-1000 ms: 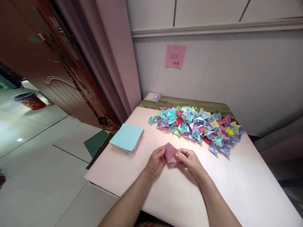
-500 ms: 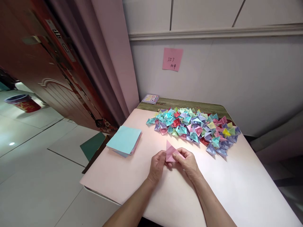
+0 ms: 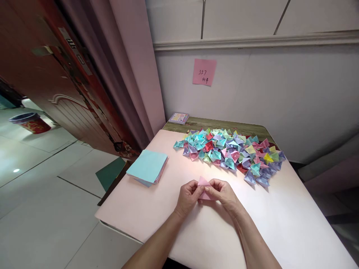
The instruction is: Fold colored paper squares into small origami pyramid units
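Note:
A folded piece of pink paper [image 3: 206,196] is pinched between both hands, just above the pale pink tabletop. My left hand [image 3: 188,196] grips its left side, thumb on top. From the other side my right hand [image 3: 223,192] holds it, with the thumb pressed on its face near the middle. The fingers beneath the paper are mostly hidden. Beyond the hands lies a wide heap of small folded paper boats [image 3: 215,155] in blue, purple, pink, green, red and yellow.
A stack of square paper sheets [image 3: 148,166], light blue on top, lies left of my hands. Printed cards [image 3: 179,118] sit at the table's back left corner. A pink note [image 3: 204,72] is stuck to the wall. A red bin [image 3: 30,123] stands on the floor.
My left thumb has come over the front of the pink paper, close to the right thumb. The paper's tall point now stands lower, and its shape is more compact.

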The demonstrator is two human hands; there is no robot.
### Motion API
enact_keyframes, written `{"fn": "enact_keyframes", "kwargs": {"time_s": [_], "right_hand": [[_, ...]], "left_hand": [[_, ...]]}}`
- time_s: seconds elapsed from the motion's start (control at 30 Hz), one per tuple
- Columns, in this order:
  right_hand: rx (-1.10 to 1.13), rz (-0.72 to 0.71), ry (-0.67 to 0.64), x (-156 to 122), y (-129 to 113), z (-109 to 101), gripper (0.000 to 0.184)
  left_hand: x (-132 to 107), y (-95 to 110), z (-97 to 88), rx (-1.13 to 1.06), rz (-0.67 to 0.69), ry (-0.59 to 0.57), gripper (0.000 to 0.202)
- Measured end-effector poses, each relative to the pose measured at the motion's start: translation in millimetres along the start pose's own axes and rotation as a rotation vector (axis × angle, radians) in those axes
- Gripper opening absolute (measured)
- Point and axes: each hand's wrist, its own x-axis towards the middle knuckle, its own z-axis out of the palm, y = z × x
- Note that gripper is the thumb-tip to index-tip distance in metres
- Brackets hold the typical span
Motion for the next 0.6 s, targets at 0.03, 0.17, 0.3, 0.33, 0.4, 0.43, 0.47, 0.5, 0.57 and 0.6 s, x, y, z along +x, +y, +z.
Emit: {"fn": "enact_keyframes", "kwargs": {"time_s": [0.03, 0.17, 0.3, 0.33, 0.4, 0.43, 0.47, 0.5, 0.57, 0.6], "right_hand": [[-0.013, 0.015, -0.018, 0.3, 1.5, -2.1, 0.037], [-0.061, 0.038, -0.042, 2.4, 7.8, -6.8, 0.040], [-0.113, 0.017, -0.009, 3.1, 9.6, -5.2, 0.040], [-0.134, 0.013, -0.007, 2.9, 9.0, -4.5, 0.040], [-0.175, 0.014, -0.019, 1.9, 7.1, -3.5, 0.039], [-0.195, 0.014, -0.031, 1.3, 5.9, -3.1, 0.039], [-0.213, 0.014, -0.044, 0.8, 4.9, -3.0, 0.038], [-0.227, 0.013, -0.056, 0.4, 4.1, -2.9, 0.038], [-0.245, 0.006, -0.059, 0.4, 3.7, -3.1, 0.037], [-0.247, -0.007, -0.038, 0.8, 3.9, -3.2, 0.037]], "left_hand": [[0.4, -0.1, 0.1, -0.016, 0.007, 0.013, 0.027], [1.7, -1.6, -0.2, -0.090, 0.016, 0.033, 0.027], [1.5, -3.9, -1.1, -0.080, -0.020, 0.023, 0.028], [1.4, -4.3, -1.3, -0.058, -0.017, 0.028, 0.028], [1.2, -4.5, -1.4, -0.015, 0.004, 0.057, 0.032], [1.1, -4.2, -1.5, -0.001, 0.017, 0.080, 0.036], [1.0, -3.7, -1.4, 0.006, 0.028, 0.100, 0.040], [0.9, -3.0, -1.4, 0.008, 0.036, 0.115, 0.042], [0.5, -1.2, -1.1, 0.002, 0.041, 0.126, 0.043], [0.1, -0.2, -0.8, -0.004, 0.040, 0.117, 0.041]]}}
